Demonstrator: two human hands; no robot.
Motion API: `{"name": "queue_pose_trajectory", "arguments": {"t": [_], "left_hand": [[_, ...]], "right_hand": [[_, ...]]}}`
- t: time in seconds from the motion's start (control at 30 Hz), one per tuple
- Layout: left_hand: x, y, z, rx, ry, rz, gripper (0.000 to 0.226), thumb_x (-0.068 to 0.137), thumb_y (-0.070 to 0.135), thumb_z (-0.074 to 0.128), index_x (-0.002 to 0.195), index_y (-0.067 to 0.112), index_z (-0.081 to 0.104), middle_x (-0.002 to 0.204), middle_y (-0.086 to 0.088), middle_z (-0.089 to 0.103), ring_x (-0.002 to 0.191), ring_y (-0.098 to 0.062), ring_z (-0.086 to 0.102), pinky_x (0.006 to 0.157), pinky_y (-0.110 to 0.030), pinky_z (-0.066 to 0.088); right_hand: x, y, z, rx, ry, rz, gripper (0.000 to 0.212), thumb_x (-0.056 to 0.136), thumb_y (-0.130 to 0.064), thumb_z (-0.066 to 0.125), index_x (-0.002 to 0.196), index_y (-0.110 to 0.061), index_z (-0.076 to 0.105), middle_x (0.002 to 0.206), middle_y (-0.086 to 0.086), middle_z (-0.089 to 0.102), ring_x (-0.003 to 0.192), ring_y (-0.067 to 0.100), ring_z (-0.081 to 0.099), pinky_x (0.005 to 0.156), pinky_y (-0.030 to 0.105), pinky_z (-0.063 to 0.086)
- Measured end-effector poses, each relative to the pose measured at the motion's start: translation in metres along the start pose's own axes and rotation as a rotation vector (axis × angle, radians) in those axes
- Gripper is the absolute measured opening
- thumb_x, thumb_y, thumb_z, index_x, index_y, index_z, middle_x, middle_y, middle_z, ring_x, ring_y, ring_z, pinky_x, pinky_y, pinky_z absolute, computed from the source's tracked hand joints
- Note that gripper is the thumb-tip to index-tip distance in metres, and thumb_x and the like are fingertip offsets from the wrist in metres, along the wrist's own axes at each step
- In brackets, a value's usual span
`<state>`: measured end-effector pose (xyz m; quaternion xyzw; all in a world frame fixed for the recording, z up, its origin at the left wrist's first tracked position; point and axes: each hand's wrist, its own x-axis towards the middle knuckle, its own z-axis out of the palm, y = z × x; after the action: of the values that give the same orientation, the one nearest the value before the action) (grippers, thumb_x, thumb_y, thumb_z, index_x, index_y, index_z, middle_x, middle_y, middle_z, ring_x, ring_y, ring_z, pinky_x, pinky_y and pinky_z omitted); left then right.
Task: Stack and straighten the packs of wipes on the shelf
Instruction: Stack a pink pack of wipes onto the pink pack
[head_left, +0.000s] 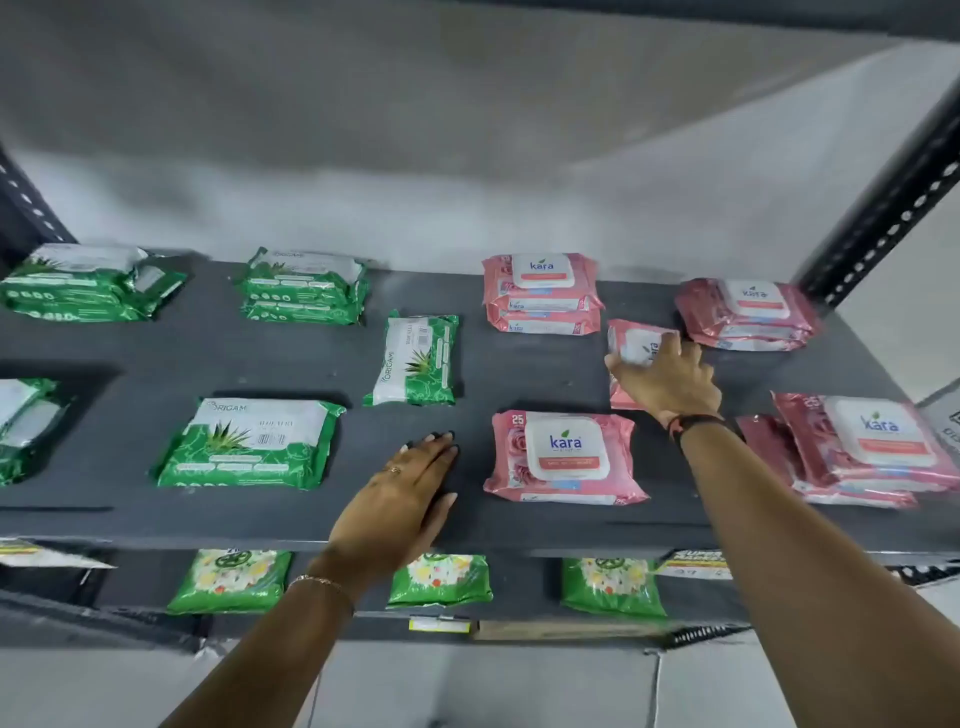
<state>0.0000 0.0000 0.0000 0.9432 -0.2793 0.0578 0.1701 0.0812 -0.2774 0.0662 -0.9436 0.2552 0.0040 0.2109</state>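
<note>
Green and pink packs of wipes lie spread over a dark grey shelf (519, 384). My right hand (670, 382) reaches to the back right and closes on a turned pink pack (631, 343), which lies between two pink stacks (543, 293) (745, 312). A single pink pack (563, 460) lies in front, left of my right forearm. My left hand (402, 496) rests flat on the bare shelf, fingers spread, holding nothing. One green pack (415, 361) lies turned lengthwise mid-shelf, and another green pack (249, 444) sits left of my left hand.
Green stacks stand at the back left (88, 283) and back centre (304, 288); another green pack (23, 426) lies at the left edge. A pink stack (857, 449) sits front right. Black perforated uprights (883, 202) frame the shelf. Green bags (231, 582) lie on the shelf below.
</note>
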Motion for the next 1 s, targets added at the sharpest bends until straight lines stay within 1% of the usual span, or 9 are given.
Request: {"name": "queue_pose_trajectory", "arguments": {"t": [0.07, 0.17, 0.33, 0.47, 0.6, 0.7, 0.87, 0.93, 1.0], "left_hand": [[0.002, -0.002, 0.001, -0.047, 0.014, -0.012, 0.044, 0.089, 0.017, 0.055, 0.127, 0.000, 0.044, 0.133, -0.019, 0.047, 0.123, -0.033, 0.042, 0.102, -0.047, 0.021], [0.002, -0.002, 0.001, -0.057, 0.002, -0.033, 0.046, 0.086, 0.015, 0.059, 0.128, 0.002, 0.045, 0.134, -0.017, 0.047, 0.123, -0.031, 0.042, 0.102, -0.044, 0.021], [0.002, 0.000, 0.000, -0.050, -0.019, -0.062, 0.046, 0.086, 0.024, 0.048, 0.127, 0.004, 0.046, 0.133, -0.016, 0.049, 0.121, -0.031, 0.044, 0.099, -0.042, 0.026], [0.001, 0.001, -0.001, -0.020, -0.039, -0.071, 0.050, 0.088, 0.034, 0.034, 0.125, 0.004, 0.048, 0.132, -0.015, 0.051, 0.119, -0.031, 0.047, 0.097, -0.045, 0.029], [0.003, 0.004, -0.003, 0.001, -0.063, -0.075, 0.052, 0.086, 0.035, 0.032, 0.123, 0.003, 0.050, 0.129, -0.016, 0.053, 0.116, -0.031, 0.050, 0.095, -0.047, 0.031], [0.004, 0.005, -0.004, 0.003, -0.069, -0.078, 0.052, 0.086, 0.034, 0.032, 0.122, 0.001, 0.051, 0.128, -0.017, 0.053, 0.115, -0.032, 0.050, 0.094, -0.049, 0.031], [0.004, 0.007, -0.005, 0.017, -0.084, -0.083, 0.052, 0.086, 0.033, 0.032, 0.122, 0.001, 0.051, 0.128, -0.017, 0.053, 0.115, -0.032, 0.050, 0.095, -0.050, 0.029], [0.004, 0.006, -0.005, 0.006, -0.088, -0.088, 0.052, 0.086, 0.033, 0.031, 0.123, 0.001, 0.050, 0.129, -0.017, 0.052, 0.117, -0.032, 0.049, 0.096, -0.050, 0.028], [0.004, 0.006, -0.005, -0.006, -0.096, -0.091, 0.053, 0.086, 0.034, 0.030, 0.124, 0.001, 0.049, 0.131, -0.017, 0.051, 0.119, -0.033, 0.047, 0.097, -0.051, 0.026]], "right_hand": [[0.003, -0.002, 0.002, 0.004, 0.015, 0.026, 0.078, 0.078, -0.050, 0.056, 0.133, -0.005, 0.025, 0.138, 0.022, 0.036, 0.122, 0.044, 0.037, 0.095, 0.051, 0.038], [0.006, -0.001, 0.006, 0.006, 0.041, 0.017, 0.072, 0.078, -0.039, 0.060, 0.130, -0.002, 0.026, 0.132, 0.025, 0.039, 0.118, 0.046, 0.040, 0.092, 0.051, 0.040], [0.004, 0.003, -0.004, 0.080, 0.071, -0.014, 0.064, 0.078, -0.028, 0.059, 0.127, -0.003, 0.028, 0.129, 0.024, 0.043, 0.116, 0.046, 0.041, 0.091, 0.051, 0.040], [-0.011, 0.012, -0.018, 0.175, 0.063, -0.232, 0.065, 0.078, -0.027, 0.063, 0.129, -0.006, 0.028, 0.132, 0.019, 0.045, 0.115, 0.042, 0.045, 0.093, 0.050, 0.043], [-0.031, 0.017, -0.041, 0.356, -0.218, -0.594, 0.060, 0.071, -0.006, 0.070, 0.120, -0.019, 0.038, 0.117, 0.003, 0.052, 0.108, 0.024, 0.053, 0.080, 0.032, 0.051], [-0.041, 0.015, -0.046, 0.340, -0.496, -0.741, 0.065, 0.070, -0.001, 0.071, 0.117, -0.032, 0.037, 0.122, 0.000, 0.050, 0.112, 0.018, 0.052, 0.090, 0.039, 0.050], [-0.047, 0.008, -0.035, 0.246, -0.688, -0.832, 0.066, 0.072, -0.004, 0.071, 0.116, -0.040, 0.036, 0.137, -0.003, 0.043, 0.125, 0.014, 0.040, 0.108, 0.042, 0.034], [-0.045, 0.010, -0.034, 0.126, -0.675, -0.874, 0.067, 0.074, -0.012, 0.071, 0.124, -0.038, 0.034, 0.140, -0.014, 0.032, 0.132, 0.006, 0.025, 0.116, 0.045, 0.016], [-0.043, 0.010, -0.036, -0.024, -0.641, -0.908, 0.071, 0.076, -0.025, 0.070, 0.133, -0.038, 0.029, 0.143, -0.021, 0.017, 0.135, 0.001, 0.004, 0.114, 0.045, -0.006]]}}
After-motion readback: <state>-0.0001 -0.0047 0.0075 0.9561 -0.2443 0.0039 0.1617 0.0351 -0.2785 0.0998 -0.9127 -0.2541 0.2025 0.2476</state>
